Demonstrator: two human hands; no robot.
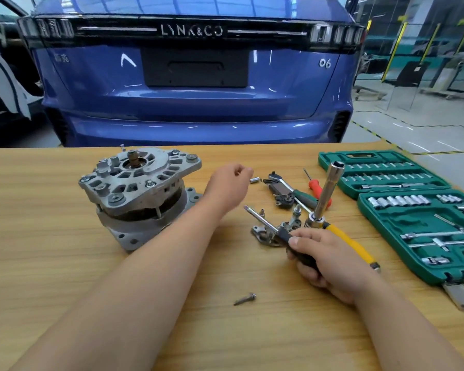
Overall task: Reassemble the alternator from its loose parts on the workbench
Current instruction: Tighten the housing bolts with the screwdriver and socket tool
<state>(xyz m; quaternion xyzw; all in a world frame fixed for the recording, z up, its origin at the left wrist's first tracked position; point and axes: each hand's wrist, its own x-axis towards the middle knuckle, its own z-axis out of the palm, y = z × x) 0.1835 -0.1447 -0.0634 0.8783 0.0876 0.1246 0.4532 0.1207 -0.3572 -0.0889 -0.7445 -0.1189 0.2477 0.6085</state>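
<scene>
Trouble could come from the bolt [245, 299] lying alone on the surface [65, 277], well apart from the alternator [140, 194] standing at left: the right hand [324, 255] gripping the screwdriver [263, 224], or the left hand [229, 184], fingers curled, contents impossible to tell, could sweep it off.

Alternator [140, 194] dull cast metal; workbench [65, 263] smooth wood-grain; socket case [413, 218] green plastic.

Wooden workbench [65, 263] — alternator [137, 194], bolt [244, 299], seemingly brackets [260, 233], socket case [383, 226]
</scene>
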